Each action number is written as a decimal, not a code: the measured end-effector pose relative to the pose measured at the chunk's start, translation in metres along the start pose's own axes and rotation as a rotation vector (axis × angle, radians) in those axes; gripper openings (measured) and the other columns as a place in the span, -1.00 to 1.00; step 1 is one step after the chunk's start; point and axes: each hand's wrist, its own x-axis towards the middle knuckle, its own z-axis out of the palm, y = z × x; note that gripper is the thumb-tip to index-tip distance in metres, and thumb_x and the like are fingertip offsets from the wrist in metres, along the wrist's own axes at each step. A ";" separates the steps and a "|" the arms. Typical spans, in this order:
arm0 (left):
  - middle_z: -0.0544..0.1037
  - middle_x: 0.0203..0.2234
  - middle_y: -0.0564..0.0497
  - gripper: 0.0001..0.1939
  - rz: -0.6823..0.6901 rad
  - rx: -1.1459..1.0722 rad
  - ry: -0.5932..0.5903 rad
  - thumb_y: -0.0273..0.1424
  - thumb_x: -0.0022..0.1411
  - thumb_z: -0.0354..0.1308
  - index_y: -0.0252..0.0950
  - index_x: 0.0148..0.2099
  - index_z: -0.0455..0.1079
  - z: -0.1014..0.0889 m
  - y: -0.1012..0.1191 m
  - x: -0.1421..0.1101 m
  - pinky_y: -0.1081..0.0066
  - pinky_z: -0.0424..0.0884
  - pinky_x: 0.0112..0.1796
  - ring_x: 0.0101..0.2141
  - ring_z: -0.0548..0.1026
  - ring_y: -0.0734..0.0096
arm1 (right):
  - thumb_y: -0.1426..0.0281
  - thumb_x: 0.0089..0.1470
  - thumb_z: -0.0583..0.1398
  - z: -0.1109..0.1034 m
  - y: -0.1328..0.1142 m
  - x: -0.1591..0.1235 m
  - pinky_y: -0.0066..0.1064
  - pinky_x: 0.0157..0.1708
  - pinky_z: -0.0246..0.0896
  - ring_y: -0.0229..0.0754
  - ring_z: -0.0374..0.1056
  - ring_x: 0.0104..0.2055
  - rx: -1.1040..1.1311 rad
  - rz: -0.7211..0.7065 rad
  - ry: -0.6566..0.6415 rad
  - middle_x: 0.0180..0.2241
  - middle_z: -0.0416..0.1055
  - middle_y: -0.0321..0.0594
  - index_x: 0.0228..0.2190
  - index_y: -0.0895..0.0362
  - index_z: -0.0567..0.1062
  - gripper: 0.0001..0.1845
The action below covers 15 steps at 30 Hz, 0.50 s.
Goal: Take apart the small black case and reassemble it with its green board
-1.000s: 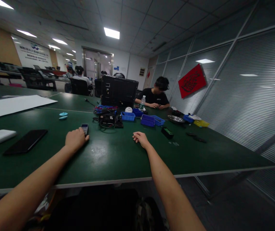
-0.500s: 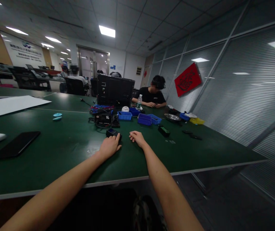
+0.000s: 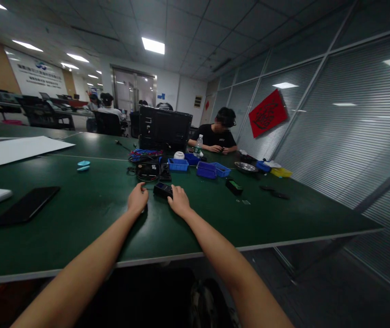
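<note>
Your right hand [image 3: 180, 201] touches the black device [image 3: 163, 190]
Its fingers rest on one end; your left hand [image 3: 138, 199] is released beside it.

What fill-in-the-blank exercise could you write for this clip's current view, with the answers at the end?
The right hand touches a device whose colour is ____. The rightmost container on the table is ____. The large white sheet lies towards the table's ____ side. The panel hanging on the glass wall is ____.
Missing words: black; yellow; left; red.
</note>
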 end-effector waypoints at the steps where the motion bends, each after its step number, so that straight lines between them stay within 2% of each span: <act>1: 0.49 -0.23 -0.02 -0.56 -0.021 -0.012 -0.002 -0.42 0.09 -0.07 -0.27 0.06 0.20 0.000 -0.002 0.002 0.38 0.30 -0.20 -0.22 0.44 0.31 | 0.32 0.00 0.08 -0.001 0.002 0.000 -0.26 -0.05 0.03 -0.04 0.09 0.00 -0.022 0.011 0.005 -0.04 0.20 0.00 0.08 0.20 0.14 -0.42; 4: 0.50 -0.22 -0.01 -0.55 -0.031 -0.019 -0.020 -0.40 0.08 -0.06 -0.25 0.06 0.20 0.001 -0.003 0.003 0.39 0.31 -0.23 -0.24 0.45 0.32 | 0.31 -0.03 0.09 -0.009 0.021 0.003 -0.28 -0.07 0.06 -0.04 0.11 -0.02 -0.059 0.119 0.043 -0.06 0.20 -0.01 0.06 0.19 0.16 -0.41; 11: 0.50 -0.24 -0.01 -0.55 0.035 -0.005 -0.069 -0.38 0.08 -0.05 -0.24 0.06 0.20 0.003 0.000 -0.001 0.40 0.30 -0.25 -0.28 0.45 0.33 | 0.25 -0.10 0.14 -0.037 0.082 0.007 -0.24 -0.14 0.12 0.03 0.15 -0.04 -0.096 0.590 0.172 -0.08 0.17 0.07 0.00 0.21 0.21 -0.39; 15: 0.50 -0.26 0.00 -0.56 0.110 0.011 -0.097 -0.38 0.07 -0.05 -0.25 0.05 0.21 0.004 0.001 -0.003 0.42 0.29 -0.26 -0.30 0.44 0.35 | 0.22 -0.11 0.15 -0.039 0.095 0.007 -0.22 -0.18 0.14 0.05 0.17 -0.06 -0.094 0.657 0.199 -0.11 0.18 0.08 -0.06 0.21 0.27 -0.44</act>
